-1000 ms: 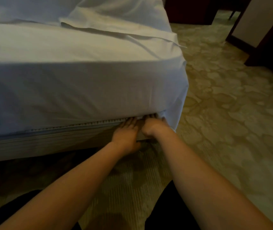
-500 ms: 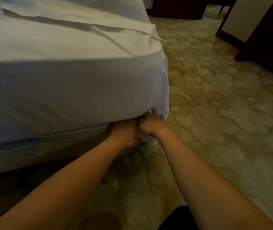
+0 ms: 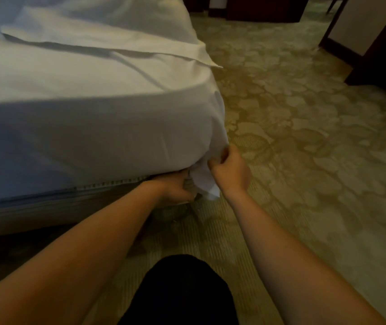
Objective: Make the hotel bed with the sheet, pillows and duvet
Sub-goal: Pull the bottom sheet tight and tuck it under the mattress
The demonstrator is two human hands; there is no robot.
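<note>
Hanging off the near right corner of the bed, a loose flap (image 3: pixel 207 184) of the sheet (image 3: pixel 93 127) dangles between the two hands, not yet tucked. The rest of the sheet lies smooth over the top and down the near side of the mattress (image 3: pixel 107 184), and its lower edge along that side already looks tucked in.

The right hand (image 3: pixel 230 168) grips the bunched cloth at the corner, fingers curled tight round it. The left hand (image 3: pixel 173 187) sits just left of the flap at the seam where the mattress meets the base (image 3: pixel 35 214). Its fingers curl there, but I cannot tell whether they pinch cloth or only lift the mattress.

On the far part of the bed a second white layer (image 3: pixel 107 48) lies with a folded edge reaching the right side. A dark knee (image 3: pixel 182 289) is near, on the patterned carpet (image 3: pixel 304 148).

The step in hand looks like folding and tucking this corner. The risk is in the pull: a hard tug by the right hand could drag the tucked near edge back out or crease the smooth top. Pushing the flap under as a bunch would leave a lumpy corner that works loose
</note>
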